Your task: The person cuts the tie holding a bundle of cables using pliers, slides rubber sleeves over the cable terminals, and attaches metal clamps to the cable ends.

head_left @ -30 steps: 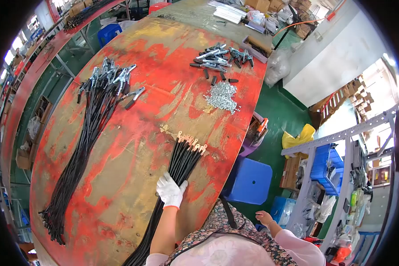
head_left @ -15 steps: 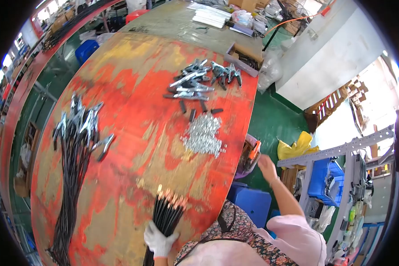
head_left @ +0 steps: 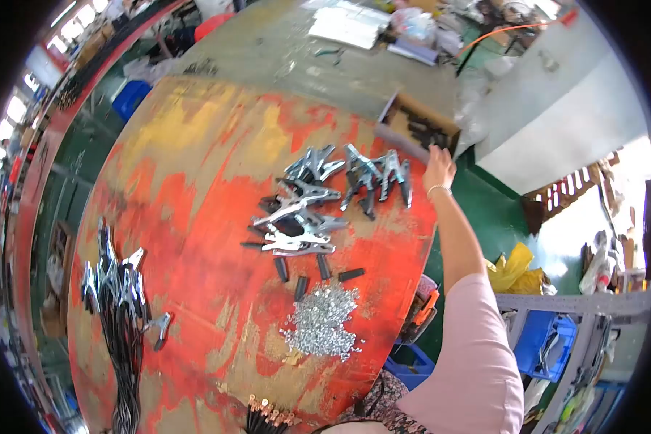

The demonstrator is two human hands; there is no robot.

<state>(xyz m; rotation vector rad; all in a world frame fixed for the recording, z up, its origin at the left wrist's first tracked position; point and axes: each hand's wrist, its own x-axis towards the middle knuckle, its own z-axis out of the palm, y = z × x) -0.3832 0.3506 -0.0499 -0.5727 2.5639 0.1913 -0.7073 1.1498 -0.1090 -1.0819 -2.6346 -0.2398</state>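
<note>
My right hand reaches to the near right rim of a grey box holding black sleeves; its fingertips are partly hidden there. My left hand is out of the frame. At the bottom edge shows a bundle of black cables with copper ends. Metal clamps lie piled mid-table, with a few loose black sleeves and a heap of small metal parts below them. On the left, clamps are joined to a bundle of black cables.
The worn red table has its right edge beside my arm. White sheets and plastic bags lie at its far end. A purple bin, a yellow bag and a blue crate stand to the right.
My right hand has gone from beside my body up to the grey box. My left hand, earlier on the copper-ended cables, has dropped out of view. The camera view has shifted toward the table's far end.
</note>
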